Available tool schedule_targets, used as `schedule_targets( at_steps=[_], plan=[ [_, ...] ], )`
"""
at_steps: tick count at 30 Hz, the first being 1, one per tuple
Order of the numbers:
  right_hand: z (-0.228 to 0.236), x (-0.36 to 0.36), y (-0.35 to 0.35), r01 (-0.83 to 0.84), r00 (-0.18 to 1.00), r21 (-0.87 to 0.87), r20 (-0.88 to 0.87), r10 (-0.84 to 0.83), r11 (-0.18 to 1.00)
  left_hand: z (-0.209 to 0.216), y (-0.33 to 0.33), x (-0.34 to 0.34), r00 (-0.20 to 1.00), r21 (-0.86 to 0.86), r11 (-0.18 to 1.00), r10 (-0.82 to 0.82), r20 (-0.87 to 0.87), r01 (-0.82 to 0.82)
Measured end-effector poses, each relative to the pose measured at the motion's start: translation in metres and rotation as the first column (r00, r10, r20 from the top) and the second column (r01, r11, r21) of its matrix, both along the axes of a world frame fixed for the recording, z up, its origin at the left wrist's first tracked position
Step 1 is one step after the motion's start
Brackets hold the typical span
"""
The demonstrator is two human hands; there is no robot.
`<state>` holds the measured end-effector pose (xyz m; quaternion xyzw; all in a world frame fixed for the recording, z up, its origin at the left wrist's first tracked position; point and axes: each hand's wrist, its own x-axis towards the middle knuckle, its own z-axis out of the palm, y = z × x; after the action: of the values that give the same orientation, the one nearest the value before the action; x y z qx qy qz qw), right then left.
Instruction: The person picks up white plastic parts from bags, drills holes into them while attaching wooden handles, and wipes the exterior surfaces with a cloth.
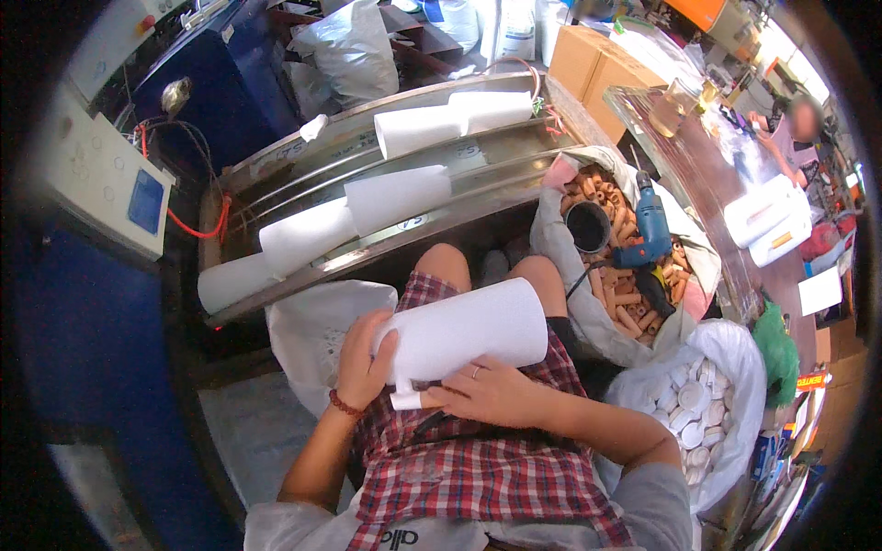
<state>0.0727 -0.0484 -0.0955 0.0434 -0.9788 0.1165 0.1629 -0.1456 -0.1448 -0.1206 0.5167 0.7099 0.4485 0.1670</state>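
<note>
A thick white textured roll [469,331] lies across my lap, slanting up to the right. My left hand [363,363] is closed around its left end, thumb on the near side. From below, my right hand [491,390] presses against the near side of the roll with bent fingers. A small white piece [406,401] with a tan part beside it sticks out by my right fingertips; the fingers partly hide it, so I cannot make out what it is.
Ahead, a long metal-lined trough [322,197] carries several white rolls [398,197]. On the right, a sack [551,230] holds brown wooden handle-like pieces, a blue drill [650,220] and a dark cup [588,227]. A bag of white caps [694,397] stands nearer. A co-worker [799,138] is at the far right.
</note>
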Motion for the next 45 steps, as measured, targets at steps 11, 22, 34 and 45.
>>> schedule_targets(
  at_steps=[11, 22, 34, 45],
  plan=[
    [0.044, -0.016, 0.098, 0.418, 0.847, -0.839, 0.221, -0.484, 0.348, -0.037, 0.072, -0.029, 0.865, 0.140, 0.989, -0.032, 0.501, -0.045],
    [0.041, -0.010, 0.115, 0.386, 0.848, -0.833, 0.150, -0.509, 0.396, -0.023, 0.091, -0.014, 0.958, 0.103, 0.991, -0.112, 0.262, 0.088],
    [0.067, 0.017, 0.145, 0.262, 0.724, -0.964, 0.220, -0.654, -0.035, 0.025, 0.155, 0.018, 0.888, 0.324, 0.934, -0.274, 0.370, 0.154],
    [0.109, 0.088, 0.161, 0.162, 0.496, -0.987, 0.093, -0.863, -0.013, 0.053, 0.208, 0.090, 0.770, 0.395, 0.891, -0.409, 0.489, 0.223]
  ],
)
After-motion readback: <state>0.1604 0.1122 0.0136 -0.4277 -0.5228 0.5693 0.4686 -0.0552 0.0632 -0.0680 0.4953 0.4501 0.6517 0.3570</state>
